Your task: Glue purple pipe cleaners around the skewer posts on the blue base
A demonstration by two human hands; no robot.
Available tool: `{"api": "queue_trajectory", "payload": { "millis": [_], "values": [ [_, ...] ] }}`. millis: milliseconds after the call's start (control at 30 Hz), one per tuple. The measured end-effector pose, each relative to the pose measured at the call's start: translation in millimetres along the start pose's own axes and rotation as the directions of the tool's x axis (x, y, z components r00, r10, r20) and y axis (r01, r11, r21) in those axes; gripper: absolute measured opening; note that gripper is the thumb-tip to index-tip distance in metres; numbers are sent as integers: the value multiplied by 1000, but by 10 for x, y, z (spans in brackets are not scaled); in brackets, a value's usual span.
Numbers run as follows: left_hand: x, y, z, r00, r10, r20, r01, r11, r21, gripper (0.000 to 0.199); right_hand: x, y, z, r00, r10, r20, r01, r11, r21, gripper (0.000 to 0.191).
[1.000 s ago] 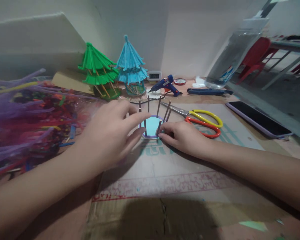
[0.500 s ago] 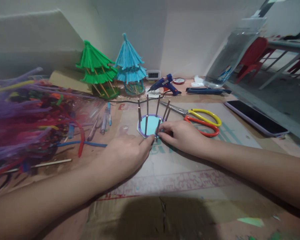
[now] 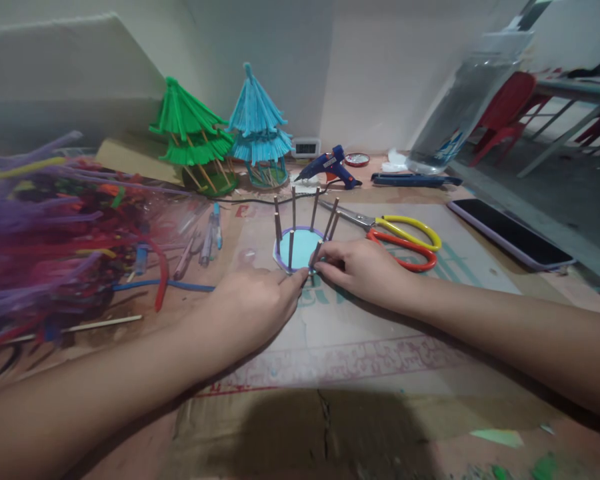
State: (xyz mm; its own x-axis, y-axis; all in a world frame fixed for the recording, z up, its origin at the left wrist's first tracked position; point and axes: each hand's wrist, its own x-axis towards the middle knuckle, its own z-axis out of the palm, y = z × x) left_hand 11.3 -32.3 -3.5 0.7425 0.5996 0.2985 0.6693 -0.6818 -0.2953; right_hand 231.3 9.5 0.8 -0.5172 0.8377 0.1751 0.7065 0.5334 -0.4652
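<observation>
A light blue disc (image 3: 300,249) with a purple rim lies on the cardboard sheet (image 3: 340,320), and several thin brown sticks (image 3: 291,249) stand up around its edge. My right hand (image 3: 365,270) pinches the stick at the disc's near right edge between thumb and fingers. From the left, my left hand (image 3: 260,297) reaches to the foot of the same stick, its fingertips at the near rim; its other fingers are bent under, and whether it grips anything is hidden.
Scissors (image 3: 405,233) lie right of the disc, with a phone (image 3: 513,233) farther right. Behind are a glue gun (image 3: 330,167), a cutter (image 3: 415,180), a bottle (image 3: 465,107), green (image 3: 190,127) and blue (image 3: 257,120) pipe-cleaner towers. Pipe cleaners (image 3: 55,233) heap at left.
The stick in my right hand leans slightly more to the right at its top. Both hands stay at the disc's near edge, and the whole view has shifted slightly.
</observation>
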Motion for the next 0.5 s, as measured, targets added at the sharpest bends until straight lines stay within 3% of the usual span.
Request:
{"api": "queue_trajectory", "payload": {
  "millis": [500],
  "values": [
    [-24,-3,23,1000,-1,-2,1,1000,28,30,-7,31,-23,999,-46,-9,46,999,-27,20]
  ]
}}
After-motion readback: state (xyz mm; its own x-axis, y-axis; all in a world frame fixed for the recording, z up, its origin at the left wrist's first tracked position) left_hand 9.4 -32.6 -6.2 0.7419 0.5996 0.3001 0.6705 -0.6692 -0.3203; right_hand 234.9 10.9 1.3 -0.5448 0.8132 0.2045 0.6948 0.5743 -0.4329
